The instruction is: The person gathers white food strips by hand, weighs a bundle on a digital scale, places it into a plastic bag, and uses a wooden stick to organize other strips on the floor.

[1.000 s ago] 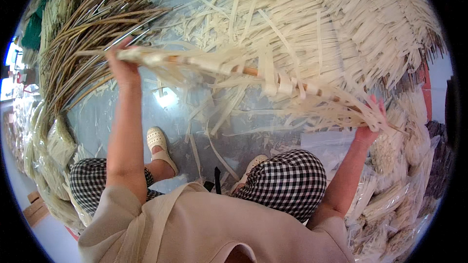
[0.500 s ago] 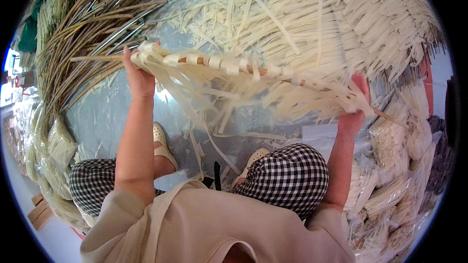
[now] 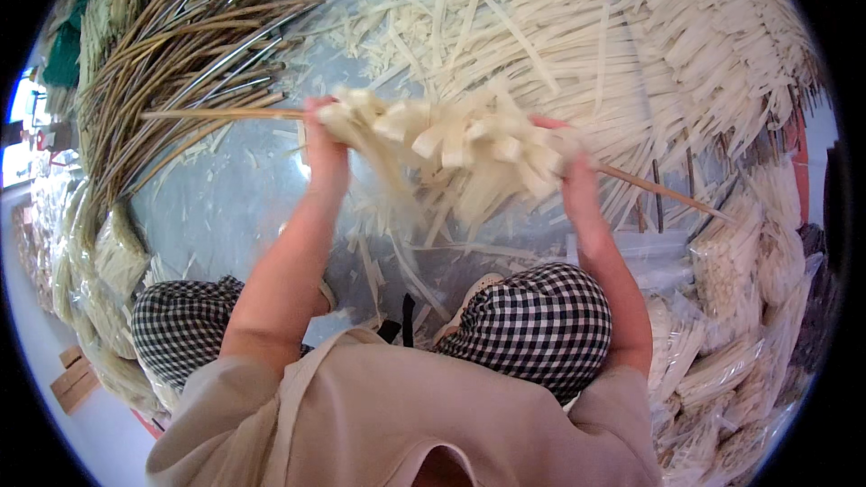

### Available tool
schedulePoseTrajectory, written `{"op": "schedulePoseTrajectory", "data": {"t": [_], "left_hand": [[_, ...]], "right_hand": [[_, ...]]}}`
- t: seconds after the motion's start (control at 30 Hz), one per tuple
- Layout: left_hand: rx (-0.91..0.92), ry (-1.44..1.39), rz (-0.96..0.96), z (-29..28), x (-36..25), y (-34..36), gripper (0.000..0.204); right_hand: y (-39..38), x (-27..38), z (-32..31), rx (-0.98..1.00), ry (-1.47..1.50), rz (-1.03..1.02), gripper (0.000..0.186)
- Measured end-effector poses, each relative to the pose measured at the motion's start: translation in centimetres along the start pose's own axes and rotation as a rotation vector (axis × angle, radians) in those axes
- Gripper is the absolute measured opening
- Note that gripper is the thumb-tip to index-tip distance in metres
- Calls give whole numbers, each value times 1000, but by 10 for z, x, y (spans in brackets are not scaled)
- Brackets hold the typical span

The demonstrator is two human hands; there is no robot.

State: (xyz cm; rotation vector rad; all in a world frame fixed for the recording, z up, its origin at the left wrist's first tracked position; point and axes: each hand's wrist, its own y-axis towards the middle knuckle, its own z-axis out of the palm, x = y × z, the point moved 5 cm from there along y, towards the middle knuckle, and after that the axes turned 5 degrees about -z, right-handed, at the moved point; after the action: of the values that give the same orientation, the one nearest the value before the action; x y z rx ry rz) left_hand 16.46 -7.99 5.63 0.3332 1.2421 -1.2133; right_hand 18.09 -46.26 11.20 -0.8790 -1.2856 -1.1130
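A long thin brown stick lies crosswise in front of me, raised off the floor. Pale, flat, noodle-like strips are looped over its middle and bunched together, their lower ends blurred. My left hand is closed round the stick and the left end of the bunch. My right hand closes round the right end of the bunch, its fingers partly hidden by the strips. Bare stick sticks out beyond both hands.
Rows of similar pale strips cover the floor ahead and right. Brown sticks and a few metal rods are heaped at left. Clear plastic bags of strips sit at right. Loose scraps lie on the grey floor.
Both hands have slid inward along the stick, bringing the spread strips together into a tight bunch. More bare stick shows at both ends.
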Motion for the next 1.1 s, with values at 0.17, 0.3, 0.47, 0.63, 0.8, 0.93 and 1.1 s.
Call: {"op": "schedulePoseTrajectory", "data": {"t": [0.17, 0.3, 0.47, 0.63, 0.8, 0.93, 1.1], "left_hand": [[33, 11, 9, 28, -26, -3, 60], [-56, 139, 184, 55, -140, -42, 65], [63, 786, -282, 20, -138, -14, 67], [-157, 938, -612, -144, -23, 48, 73], [-264, 1347, -155, -137, -14, 41, 54], [204, 1392, 509, 41, -24, -16, 29], [470, 1570, 845, 131, 41, -81, 29]], "right_hand": [[18, 9, 17, -39, 237, 199, 66], [18, 44, 31, 124, 281, 226, 72], [21, 14, 83, 126, 397, 717, 76], [3, -105, 85, 469, -137, 919, 68], [14, -116, 17, 348, -669, 675, 43], [8, -107, -3, 326, -1310, -33, 31], [28, -50, 51, 518, -1246, -51, 34]]}}
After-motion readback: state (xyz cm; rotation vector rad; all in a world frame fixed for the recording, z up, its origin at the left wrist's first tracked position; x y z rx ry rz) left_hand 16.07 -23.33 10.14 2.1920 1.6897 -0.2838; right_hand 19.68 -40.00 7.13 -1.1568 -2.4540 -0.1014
